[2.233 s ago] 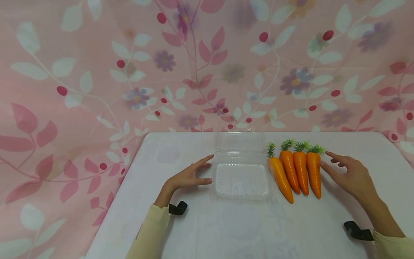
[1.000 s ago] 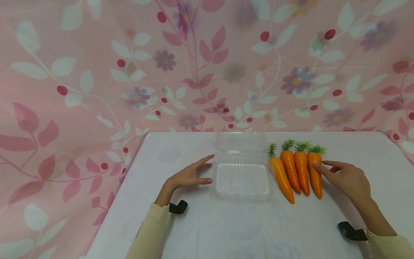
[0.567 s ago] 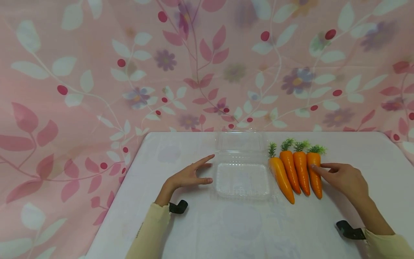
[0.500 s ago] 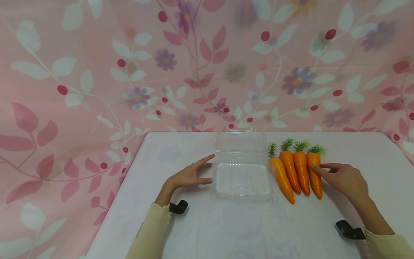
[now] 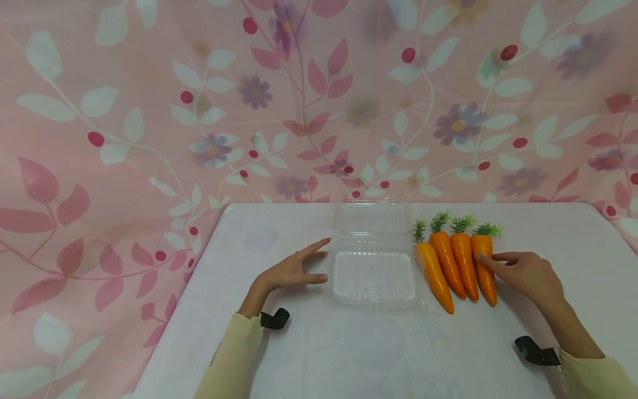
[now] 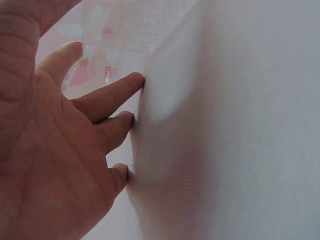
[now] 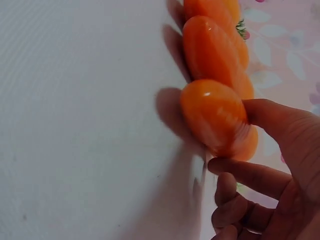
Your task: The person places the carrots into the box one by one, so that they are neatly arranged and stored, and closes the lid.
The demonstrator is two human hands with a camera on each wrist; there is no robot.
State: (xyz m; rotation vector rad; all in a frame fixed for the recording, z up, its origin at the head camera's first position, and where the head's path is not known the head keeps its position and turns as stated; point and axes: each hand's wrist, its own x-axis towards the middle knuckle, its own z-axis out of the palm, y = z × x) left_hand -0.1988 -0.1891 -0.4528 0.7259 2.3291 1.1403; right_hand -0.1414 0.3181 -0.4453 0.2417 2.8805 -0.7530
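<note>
- Spreading wide, the left hand [image 5: 291, 271] rests just beside the open clear container [image 5: 374, 277].
- Right of it, 3 carrots [image 5: 464, 266] lie side by side.
- Rightmost carrot [image 5: 485, 285]: the right hand [image 5: 532, 277] pinches its body; a firm, even grip should avoid nudging neighbours.

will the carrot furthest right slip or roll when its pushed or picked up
The rightmost carrot may be a bit slippery, as its skin is smooth and shows a glossy highlight. Its round, tapered body could roll or swivel if pushed, though the neighbouring carrot might block it on one side. Its feathery green top would probably bend if pressed.
</note>
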